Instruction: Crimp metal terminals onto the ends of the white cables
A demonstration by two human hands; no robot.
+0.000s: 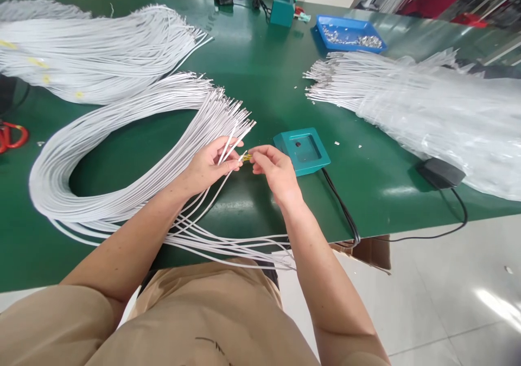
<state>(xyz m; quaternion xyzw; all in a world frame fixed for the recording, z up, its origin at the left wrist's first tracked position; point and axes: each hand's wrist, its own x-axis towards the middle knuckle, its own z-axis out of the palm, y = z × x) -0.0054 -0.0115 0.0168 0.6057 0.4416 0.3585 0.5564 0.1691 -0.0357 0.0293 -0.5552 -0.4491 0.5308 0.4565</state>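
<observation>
While the left hand (217, 161) pinches a few white wires (244, 134) and the right hand (277, 169) pinches yellow strands (246, 158) just between them, this handful seems unfinished, though how much of the looped bundle (52, 184) left of the grip is done cannot be told.

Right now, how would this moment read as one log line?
left hand: holding white cables | right hand: fingers at yellow wire ends | nearby: looped cable bundle left, teal box right
</observation>
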